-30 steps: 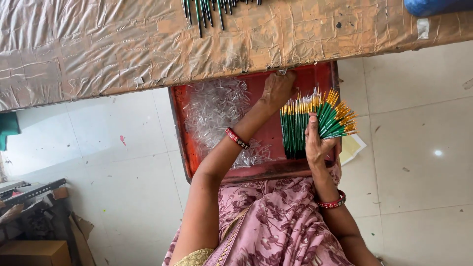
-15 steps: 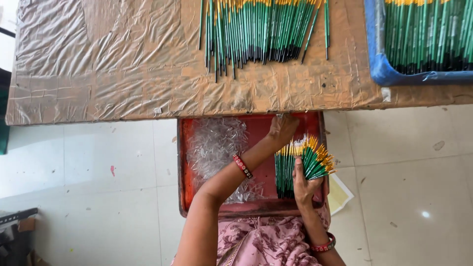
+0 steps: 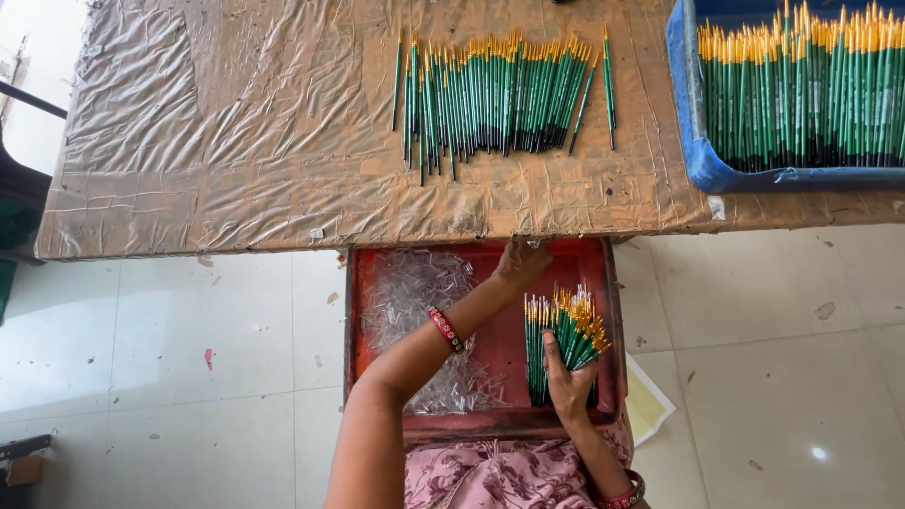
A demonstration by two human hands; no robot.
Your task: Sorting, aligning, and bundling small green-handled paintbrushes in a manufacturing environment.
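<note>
Nearest, the right hand (image 3: 568, 377) has its fingers closed around a fanned bunch of green brushes (image 3: 558, 337) over the red tray (image 3: 609, 311), dozens of them, too many to count; they look light, thin and stiff, best gripped around the handles, away from the yellow tips. The left hand (image 3: 519, 263) reaches to the tray's far edge, fingers curled; whether they hold anything I cannot tell. Farther off, the bench (image 3: 236, 141) carries one loose row of brushes (image 3: 500, 90) and one blue crate (image 3: 702, 160) packed with more.
</note>
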